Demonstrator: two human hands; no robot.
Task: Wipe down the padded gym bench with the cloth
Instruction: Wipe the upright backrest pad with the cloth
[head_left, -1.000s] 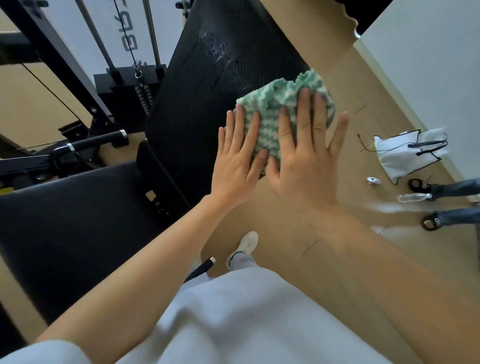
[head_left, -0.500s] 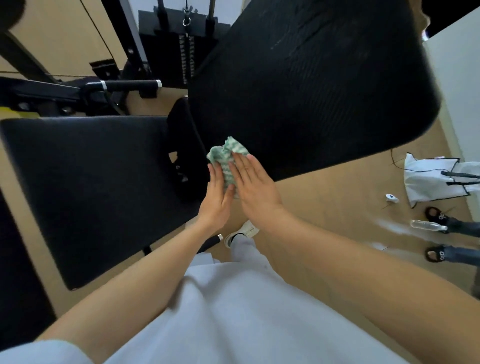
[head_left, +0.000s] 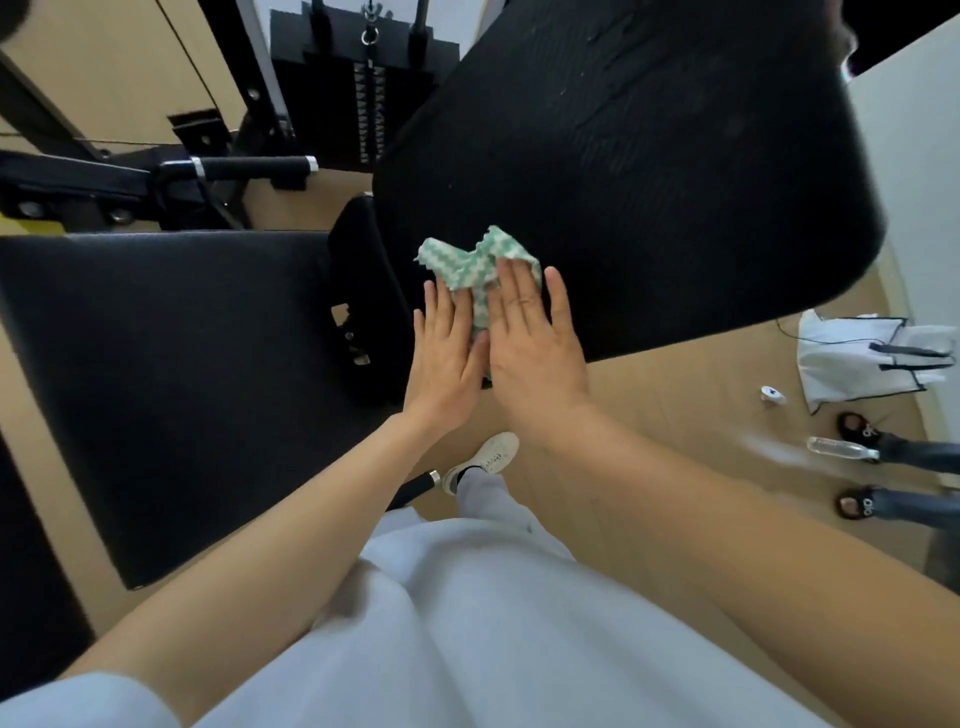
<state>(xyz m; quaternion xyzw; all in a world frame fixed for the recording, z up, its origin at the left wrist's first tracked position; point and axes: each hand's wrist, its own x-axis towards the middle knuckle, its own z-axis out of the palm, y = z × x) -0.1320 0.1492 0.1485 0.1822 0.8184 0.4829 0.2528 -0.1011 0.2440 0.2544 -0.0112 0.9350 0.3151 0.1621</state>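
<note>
The black padded bench has a tilted back pad (head_left: 649, 171) at upper right and a flat seat pad (head_left: 171, 374) at left. A green-and-white zigzag cloth (head_left: 470, 265) lies bunched against the lower left part of the back pad. My left hand (head_left: 447, 353) and my right hand (head_left: 535, 338) lie side by side, fingers straight, palms pressing the cloth onto the pad. Most of the cloth is hidden under my fingers.
A weight stack (head_left: 363, 88) with cables and a black handlebar (head_left: 249, 167) stand behind the bench. On the wooden floor at right lie a white bag (head_left: 857, 358), a small white cap (head_left: 771, 395) and a clear bottle (head_left: 836, 447), beside another person's feet (head_left: 857, 467). My white shoe (head_left: 488, 457) is below the pad.
Both hands slid the cloth down the back pad from its upper part to its lower left end, then edged slightly back up; the cloth is more bunched. The camera view shifted.
</note>
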